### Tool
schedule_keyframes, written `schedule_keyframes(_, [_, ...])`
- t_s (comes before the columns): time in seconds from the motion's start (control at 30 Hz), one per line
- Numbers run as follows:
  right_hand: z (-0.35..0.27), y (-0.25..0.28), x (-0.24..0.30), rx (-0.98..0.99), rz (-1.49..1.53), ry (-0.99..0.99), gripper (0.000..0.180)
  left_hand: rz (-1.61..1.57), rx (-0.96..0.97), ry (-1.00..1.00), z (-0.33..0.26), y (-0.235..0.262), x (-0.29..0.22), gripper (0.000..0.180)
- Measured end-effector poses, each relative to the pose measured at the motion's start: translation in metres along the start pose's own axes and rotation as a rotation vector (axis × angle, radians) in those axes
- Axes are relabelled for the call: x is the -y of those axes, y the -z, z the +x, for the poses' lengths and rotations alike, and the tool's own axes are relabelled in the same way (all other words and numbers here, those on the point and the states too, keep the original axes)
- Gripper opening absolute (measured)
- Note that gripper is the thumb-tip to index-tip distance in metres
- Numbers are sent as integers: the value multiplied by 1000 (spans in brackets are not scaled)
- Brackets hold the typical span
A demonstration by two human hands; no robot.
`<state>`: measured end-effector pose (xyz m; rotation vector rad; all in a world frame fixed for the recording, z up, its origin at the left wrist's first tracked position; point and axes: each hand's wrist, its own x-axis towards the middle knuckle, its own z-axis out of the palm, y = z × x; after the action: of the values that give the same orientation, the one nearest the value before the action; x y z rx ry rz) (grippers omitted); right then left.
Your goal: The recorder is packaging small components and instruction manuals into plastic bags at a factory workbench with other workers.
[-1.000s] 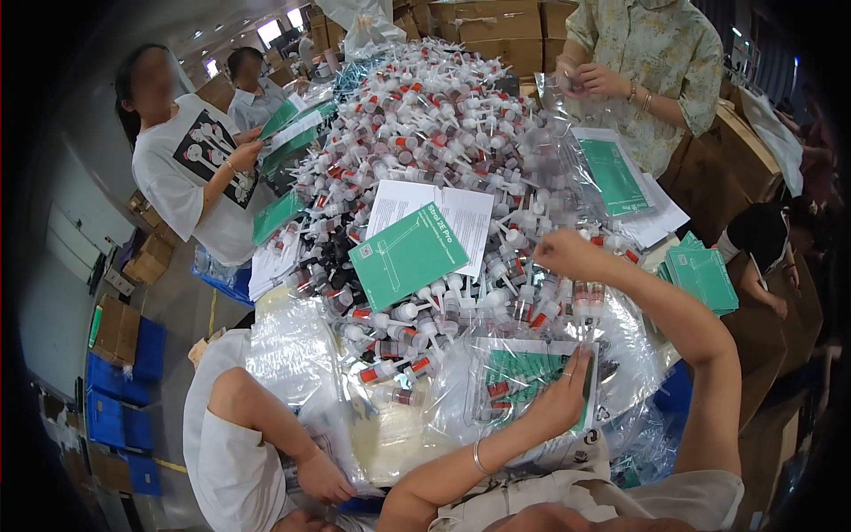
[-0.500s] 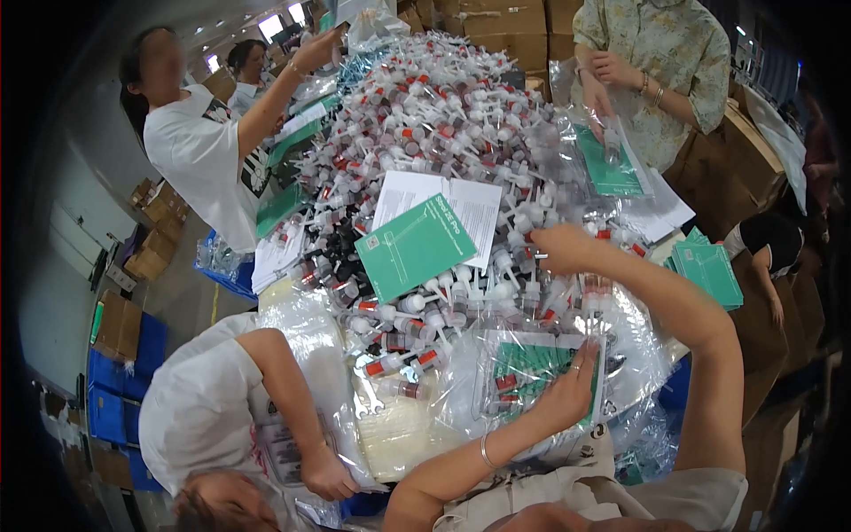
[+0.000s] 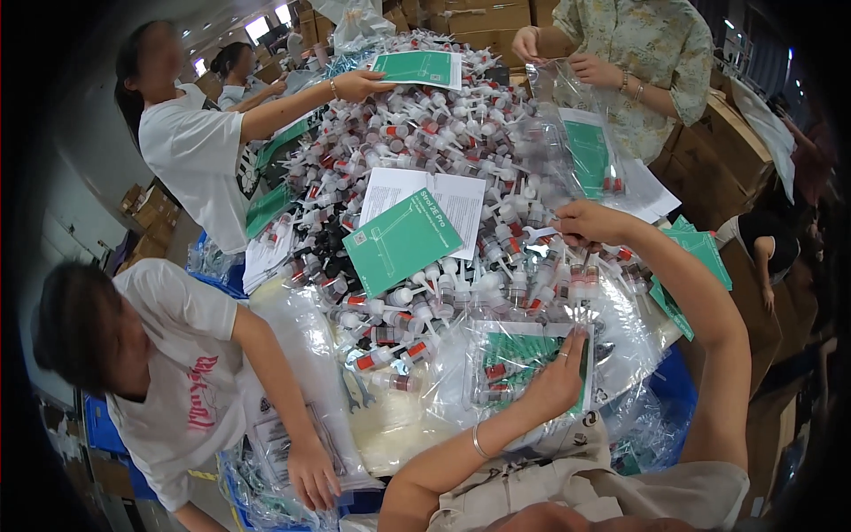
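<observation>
My left hand (image 3: pixel 557 381), with a bangle at its wrist, is closed on the edge of a clear plastic bag (image 3: pixel 452 377). Inside the bag lie a green booklet (image 3: pixel 523 350) and a few small bottles with red bands (image 3: pixel 493 390). My right hand (image 3: pixel 592 223) reaches over the near right side of the heap, fingers pinched on what looks like a small flat metal wrench (image 3: pixel 537 235). Below and around it are small clear bottles with white nozzle tips and red parts (image 3: pixel 443 133), piled high. A green booklet on white sheets (image 3: pixel 403 244) rests on the heap left of my right hand.
More wrenches (image 3: pixel 358 390) lie on stacked clear bags at the near left. Green booklets (image 3: pixel 700 257) are stacked at the right. Co-workers stand around: one at near left (image 3: pixel 310 470), one at far left holding a booklet (image 3: pixel 415 68), one at far right with a bag (image 3: pixel 576 133).
My right hand has risen slightly and moved right, and the wrench shows at its fingers. The far-left co-worker now holds a booklet over the heap; the near-left one has straightened up.
</observation>
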<state>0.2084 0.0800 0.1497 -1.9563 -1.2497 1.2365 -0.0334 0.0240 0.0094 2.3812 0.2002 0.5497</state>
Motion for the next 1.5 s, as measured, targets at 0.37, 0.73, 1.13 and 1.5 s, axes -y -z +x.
schedule_keyframes(0.37, [-44, -37, -36, 54, 752, 2, 14, -54, 36, -16, -1, 4, -4, 70])
schedule_keyframes(0.73, [-131, -61, -49, -89, 815, 78, 27, -570, 148, 263, 7, 19, -3, 69])
schedule_keyframes(1.13, [-148, -123, -83, -43, 609, 108, 26, -196, -58, 79, 12, 60, -38, 72])
schedule_keyframes(1.5, [-97, -114, -25, 137, -375, 425, 22, -164, -459, -105, 14, 76, -54, 75])
